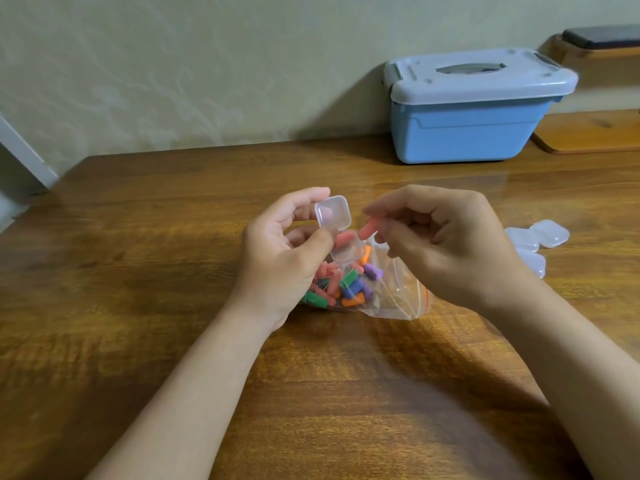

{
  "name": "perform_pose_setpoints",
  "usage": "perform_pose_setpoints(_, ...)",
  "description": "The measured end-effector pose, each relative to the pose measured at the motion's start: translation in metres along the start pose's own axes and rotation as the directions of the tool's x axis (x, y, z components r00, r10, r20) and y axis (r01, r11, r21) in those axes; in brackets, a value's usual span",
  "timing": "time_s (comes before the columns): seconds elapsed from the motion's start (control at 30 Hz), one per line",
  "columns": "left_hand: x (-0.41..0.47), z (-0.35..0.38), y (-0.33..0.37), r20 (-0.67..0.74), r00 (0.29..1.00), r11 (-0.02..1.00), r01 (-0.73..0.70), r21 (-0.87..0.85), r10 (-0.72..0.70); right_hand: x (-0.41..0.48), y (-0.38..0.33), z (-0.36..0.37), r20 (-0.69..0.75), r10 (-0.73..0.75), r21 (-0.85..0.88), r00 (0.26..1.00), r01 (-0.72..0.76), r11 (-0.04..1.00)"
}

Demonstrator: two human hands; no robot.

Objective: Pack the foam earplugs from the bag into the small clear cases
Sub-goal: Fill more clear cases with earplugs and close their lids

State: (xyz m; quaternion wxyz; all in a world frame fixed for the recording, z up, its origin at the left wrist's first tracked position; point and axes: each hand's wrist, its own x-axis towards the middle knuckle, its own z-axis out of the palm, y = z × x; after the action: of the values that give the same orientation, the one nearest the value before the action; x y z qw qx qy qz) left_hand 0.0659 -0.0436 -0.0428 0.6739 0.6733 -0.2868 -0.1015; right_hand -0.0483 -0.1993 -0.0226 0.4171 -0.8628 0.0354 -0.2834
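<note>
Two bare hands are up over a wooden table [138, 271]. On the left side, the left hand [277, 258] grips a small clear case [334, 230], with the thumb pressed on the front and the fingers curled round behind. The case is hinged open with its lid flipped up, and what looks like one pink earplug [343, 239] is lying in the bottom half.

Just right of that, the right hand [446, 244] pinches a second pink earplug [369, 228] between thumb and forefinger. The rest of its fingers are tucked in. That plug sits right beside the open case, and I honestly can't tell if it touches it.

Under both hands the clear zip bag [391, 296] lies flat on the table. A loose pile of earplugs [346, 282] in pink, green, purple, orange and blue is bunched at its left end.

Further right, a little cluster of spare cases [533, 244] sits on the table, lids down, partly hidden behind the right hand. At the back right, a blue storage box [474, 109] with a pale lid stands against the wall.
</note>
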Motion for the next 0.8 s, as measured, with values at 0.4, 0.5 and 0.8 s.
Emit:
perform_pose_setpoints(0.4,-0.002,0.002,0.003,-0.014,1.000,0.999,0.025,-0.042,-0.026,0.000,0.001,0.009,0.072,-0.114,-0.166,0.991,0.124,0.978)
perform_pose_setpoints(0.5,-0.001,0.000,0.002,-0.037,0.998,0.998,0.039,-0.053,-0.041,-0.001,0.003,0.010,0.066,-0.138,-0.212,0.988,0.149,0.966)
perform_pose_setpoints(0.8,-0.001,0.002,0.002,-0.009,0.996,0.994,0.089,-0.064,-0.090,-0.001,0.004,0.013,0.045,-0.168,-0.215,0.985,0.174,0.961)
